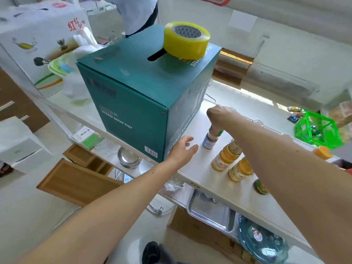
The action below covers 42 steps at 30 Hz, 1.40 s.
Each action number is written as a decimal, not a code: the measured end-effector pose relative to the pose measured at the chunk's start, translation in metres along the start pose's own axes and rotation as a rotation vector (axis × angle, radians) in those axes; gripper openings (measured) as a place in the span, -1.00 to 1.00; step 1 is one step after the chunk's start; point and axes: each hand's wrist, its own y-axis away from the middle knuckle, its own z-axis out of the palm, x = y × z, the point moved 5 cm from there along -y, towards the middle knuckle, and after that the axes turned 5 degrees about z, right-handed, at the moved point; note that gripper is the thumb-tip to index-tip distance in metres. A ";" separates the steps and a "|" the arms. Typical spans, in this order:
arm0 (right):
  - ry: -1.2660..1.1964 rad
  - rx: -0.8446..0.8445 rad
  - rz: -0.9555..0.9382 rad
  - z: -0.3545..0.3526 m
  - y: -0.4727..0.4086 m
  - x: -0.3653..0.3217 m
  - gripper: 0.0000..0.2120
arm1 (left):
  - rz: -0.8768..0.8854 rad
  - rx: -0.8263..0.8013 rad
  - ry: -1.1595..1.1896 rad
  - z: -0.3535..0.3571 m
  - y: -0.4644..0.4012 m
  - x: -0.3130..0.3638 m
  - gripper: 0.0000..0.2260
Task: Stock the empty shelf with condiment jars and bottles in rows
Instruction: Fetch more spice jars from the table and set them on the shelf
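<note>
Up close, the right hand (221, 116) curls its fingers down round the top of a small spice jar (210, 141), which stands upright on the white shelf (215, 180) just beside the teal box (141, 98). The left hand (182, 151) holds nothing; its fingers are spread and relaxed, with the palm against the lower corner of the box, just left of the jar. Two amber bottles (231, 161) with ribbed gold caps stand side by side nearer the camera, to the right of the jar, partly crossed by the right forearm. A green-lidded jar (260, 186) peeps out below that arm, most of it hidden.

The box reads "STEAM SOUP POT" in pale letters on two faces and carries a barcode near its bottom corner; its smaller print is too blurred to read. A roll of yellow tape (186, 40) sits on top of it, by the handle slot. The jar's blue label cannot be made out. Behind, a white carton (38, 44) bears red Chinese characters. A green basket (317, 130) stands well apart at the far right. Below the shelf lie a steel tray (211, 212) and a patterned glass plate (262, 241), cut off by the shelf edge
</note>
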 end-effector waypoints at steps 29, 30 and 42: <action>-0.321 0.110 -0.102 0.028 0.222 0.072 -0.76 | 0.277 -0.205 0.126 0.094 0.144 0.052 -0.64; -0.330 0.100 -0.076 0.037 0.236 0.086 -0.77 | 0.279 -0.238 0.120 0.112 0.152 0.056 -0.62; -0.433 0.075 0.356 0.173 0.410 0.277 -0.69 | 0.330 -0.710 0.061 0.358 0.240 0.111 -0.63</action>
